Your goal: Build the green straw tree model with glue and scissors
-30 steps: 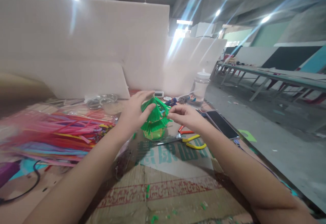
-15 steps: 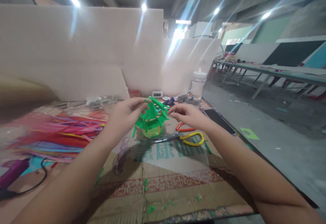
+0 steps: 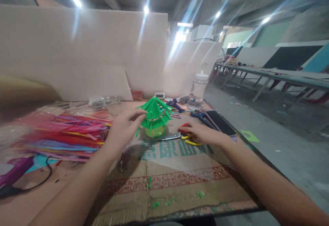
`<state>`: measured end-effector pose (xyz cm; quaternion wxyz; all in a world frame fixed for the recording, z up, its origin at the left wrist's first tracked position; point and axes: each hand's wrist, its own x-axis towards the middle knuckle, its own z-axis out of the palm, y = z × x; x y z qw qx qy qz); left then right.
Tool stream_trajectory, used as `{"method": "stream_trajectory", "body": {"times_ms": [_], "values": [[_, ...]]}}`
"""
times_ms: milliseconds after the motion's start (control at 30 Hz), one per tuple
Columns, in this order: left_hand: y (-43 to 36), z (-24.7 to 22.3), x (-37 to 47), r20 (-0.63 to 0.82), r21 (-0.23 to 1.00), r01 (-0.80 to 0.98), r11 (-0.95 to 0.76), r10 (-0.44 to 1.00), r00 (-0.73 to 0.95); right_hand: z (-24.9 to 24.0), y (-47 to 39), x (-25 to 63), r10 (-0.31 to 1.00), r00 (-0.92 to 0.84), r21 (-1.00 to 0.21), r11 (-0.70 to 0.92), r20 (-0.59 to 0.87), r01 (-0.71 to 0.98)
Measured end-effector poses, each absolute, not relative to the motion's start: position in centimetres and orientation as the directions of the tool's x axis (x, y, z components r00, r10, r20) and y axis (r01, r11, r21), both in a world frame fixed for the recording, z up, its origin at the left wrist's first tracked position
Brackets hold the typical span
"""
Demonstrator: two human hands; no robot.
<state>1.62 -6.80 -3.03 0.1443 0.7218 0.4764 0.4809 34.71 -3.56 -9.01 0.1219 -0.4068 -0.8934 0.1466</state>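
In the middle of the cardboard stands a small green tiered craft piece [image 3: 155,109], shaped like a layered roof of fuzzy strips over a round, lighter green base. My left hand [image 3: 123,126] is at its left side, thumb and fingertips pinched on the end of a green strip. The scissors [image 3: 171,137], with one red and one yellow handle loop, lie in front of the piece, blades pointing left. My right hand [image 3: 204,133] is over their handles, with fingers curled onto the loops and partly covering them.
Bundles of coloured fuzzy strips [image 3: 69,130] lie at left, near a purple glue gun [image 3: 17,171] with a cord. Dark blue pliers [image 3: 203,118] and a phone [image 3: 221,122] lie at right. Behind stand a lidded clear bottle [image 3: 199,89], a blue glue gun [image 3: 175,105] and white boards [image 3: 84,48].
My right hand has moved from beside the green piece down and right onto the scissors' handles. My left hand has shifted slightly lower, and the green roof shows more fully.
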Motion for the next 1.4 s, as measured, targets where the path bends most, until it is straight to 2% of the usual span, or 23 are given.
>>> {"method": "stream_trajectory", "body": {"times_ms": [100,200,300,367,433,567,700,800,933,1400], "values": [[-6.7,-3.0,1.4,0.563,0.693,0.526,-0.493,0.826,0.033,-8.9,-3.8,34.2,0.743,-0.668,-0.284,0.649,0.040,0.706],[-6.7,-2.9,1.0,0.560,0.707,0.525,-0.475,0.829,-0.003,-7.6,-4.7,34.1,0.726,-0.687,-0.377,0.638,0.003,0.672],[-6.6,-3.0,0.9,0.591,0.636,0.582,-0.507,0.805,0.055,-6.0,-5.9,34.0,0.729,-0.676,-0.475,0.635,0.107,0.609],[-6.6,-3.2,1.0,0.625,0.544,0.629,-0.555,0.769,0.138,-5.3,-6.5,33.6,0.747,-0.619,-0.476,0.648,0.242,0.595],[-6.7,-3.3,1.2,0.666,0.409,0.673,-0.617,0.705,0.242,-4.9,-6.9,33.2,0.747,-0.555,-0.405,0.664,0.365,0.628],[-6.7,-3.8,1.6,0.746,0.123,0.703,-0.700,0.533,0.400,-5.2,-6.9,32.5,0.678,-0.517,-0.135,0.665,0.523,0.734],[-6.7,-4.1,1.9,0.783,-0.032,0.679,-0.733,0.404,0.473,-6.0,-6.4,32.7,0.589,-0.529,0.064,0.629,0.611,0.775],[-6.8,-4.2,2.0,0.772,-0.046,0.665,-0.746,0.396,0.498,-6.5,-6.0,33.0,0.551,-0.554,0.144,0.616,0.624,0.774],[-6.9,-4.3,1.9,0.768,-0.042,0.637,-0.770,0.383,0.514,-6.8,-6.0,33.0,0.541,-0.572,0.192,0.601,0.617,0.776],[-6.7,-4.7,1.8,0.802,-0.094,0.640,-0.762,0.323,0.502,-6.6,-6.3,32.7,0.560,-0.543,0.132,0.610,0.626,0.782]]}}
